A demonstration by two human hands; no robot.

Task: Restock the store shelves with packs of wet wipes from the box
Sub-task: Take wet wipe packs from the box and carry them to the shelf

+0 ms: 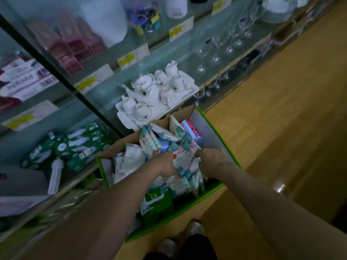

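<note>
Box (210,126) holds wipe packs (150,139); left hand (165,164) and right hand (212,160) apparently clutch one floral pack (185,160).

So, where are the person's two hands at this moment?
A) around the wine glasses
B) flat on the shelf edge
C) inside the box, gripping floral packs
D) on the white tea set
C: the left hand and the right hand both grip floral packs inside the green box.

Wipe packs (150,142) in box (207,126) on floor (281,113), right of shelves (174,57).
</note>
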